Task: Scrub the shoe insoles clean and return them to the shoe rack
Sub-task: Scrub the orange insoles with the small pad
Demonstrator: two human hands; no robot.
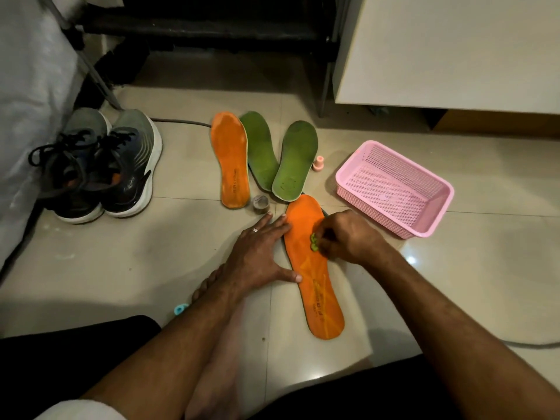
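A person seated on a tiled floor (454, 298) works on an orange insole (312, 268) lying lengthwise in front of them. The left hand (260, 253) lies flat with straight, spread fingers, its fingertips and thumb pressing the insole's left edge against the floor; a ring shows on one finger. The right hand (348, 237) has its fingers curled, pinching a small green scrubbing piece (313, 242) against the upper half of the insole; what the piece is exactly cannot be told.

Beyond the hands, a second orange insole (230, 159) lies flat on the floor, and just right of it two green insoles (281, 159) lie side by side, the heels overlapping. A small round container (260, 204) stands between the far orange insole's heel and the one being worked. A small pink stopper-like item (318, 165) stands just right of the green pair, and an open pink perforated basket (394, 189) sits farther right.

At left, a pair of grey and black sneakers (103, 165) with white soles stands beside a white draped cloth (33, 86). A dark shoe rack (212, 28) stands along the back, and a white cabinet (454, 50) fills the upper right. The person's bare foot (209, 286) rests under the left forearm, with a small light-blue item (181, 308) near the toes.
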